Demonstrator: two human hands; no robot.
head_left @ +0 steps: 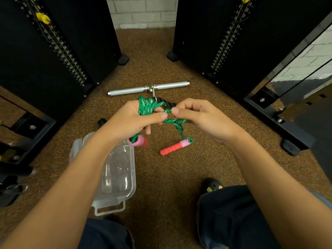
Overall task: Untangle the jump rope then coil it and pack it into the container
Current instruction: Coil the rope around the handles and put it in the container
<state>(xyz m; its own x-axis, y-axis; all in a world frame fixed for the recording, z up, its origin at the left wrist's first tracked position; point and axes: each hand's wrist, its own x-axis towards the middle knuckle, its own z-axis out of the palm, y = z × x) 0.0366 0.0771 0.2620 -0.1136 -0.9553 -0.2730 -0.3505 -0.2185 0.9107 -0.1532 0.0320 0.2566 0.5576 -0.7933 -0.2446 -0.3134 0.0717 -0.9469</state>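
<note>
Jump rope [152, 106] wound round left hand [129, 121] — strand runs sideways to right hand [201, 119]; both fingers pinching it.

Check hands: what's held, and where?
Left hand grips the bundled coils of the green jump rope; right hand pinches the loose cord beside them.
</note>
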